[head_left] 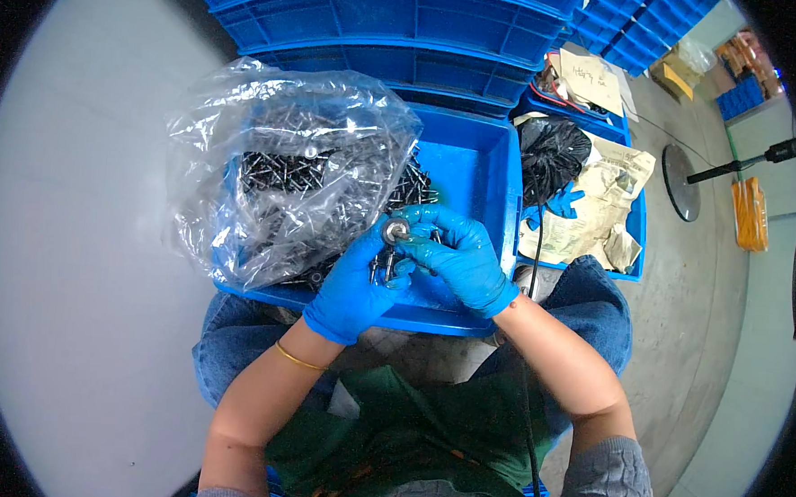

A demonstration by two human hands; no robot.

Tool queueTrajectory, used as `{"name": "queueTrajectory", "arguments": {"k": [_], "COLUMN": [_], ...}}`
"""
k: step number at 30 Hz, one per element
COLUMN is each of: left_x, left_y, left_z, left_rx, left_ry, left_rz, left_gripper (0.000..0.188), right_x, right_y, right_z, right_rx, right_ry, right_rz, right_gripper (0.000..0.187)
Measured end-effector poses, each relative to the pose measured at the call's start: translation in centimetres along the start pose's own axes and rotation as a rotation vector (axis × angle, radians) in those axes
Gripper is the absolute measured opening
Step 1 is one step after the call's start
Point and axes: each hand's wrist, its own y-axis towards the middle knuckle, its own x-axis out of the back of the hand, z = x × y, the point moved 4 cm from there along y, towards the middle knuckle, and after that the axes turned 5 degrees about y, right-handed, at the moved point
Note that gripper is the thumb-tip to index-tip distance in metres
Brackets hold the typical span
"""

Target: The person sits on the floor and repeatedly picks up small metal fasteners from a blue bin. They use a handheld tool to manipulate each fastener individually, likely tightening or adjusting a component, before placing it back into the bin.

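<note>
Both hands wear blue gloves and meet above the front of a blue plastic crate (461, 171). My left hand (355, 287) is closed, with slim dark metal pins (389, 264) sticking out between its fingers. A round silvery metal part (395, 230) with a ring-shaped face sits at the left fingertips. My right hand (469, 266) pinches at this round part from the right, thumb and forefinger close together. A short dark piece shows by the right fingers, partly hidden. Beyond the hands, many similar dark metal pins (285, 172) lie heaped in a clear plastic bag (208, 180) inside the crate.
Stacked blue crates (381, 63) rise behind. To the right, another blue crate (636, 234) holds brown paper (613, 183), a black plastic bag (551, 153) and a blue glove (562, 201). A black cable (528, 381) hangs down near my right arm. A pale wall (84, 232) stands left.
</note>
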Motion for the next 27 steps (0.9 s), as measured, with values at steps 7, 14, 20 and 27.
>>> {"name": "queueTrajectory", "arguments": {"k": [7,14,20,27], "left_x": [0.1,-0.5,0.5,2.2], "left_y": [0.3,0.6,1.4,2.0], "left_z": [1.4,-1.5,1.9,0.4], "left_rx": [0.217,-0.151,0.347,0.438], "left_ry": [-0.501,0.357,-0.331,-0.258], "left_rz": [-0.010,-0.021,-0.100,-0.279], "left_gripper": [0.028,0.021,0.022,0.018], "right_x": [1.1,0.7,2.0,4.5], "right_y": [0.2,0.5,2.1,3.6], "right_z": [-0.7,-1.5,-4.4,-5.9], "right_rx": [-0.112,-0.095,-0.245,-0.408], "right_ry": [-0.029,0.018,0.200,0.659], "right_rz": [0.029,0.091,0.087,0.126], "right_gripper": [0.016,0.022,0.024,0.023]}}
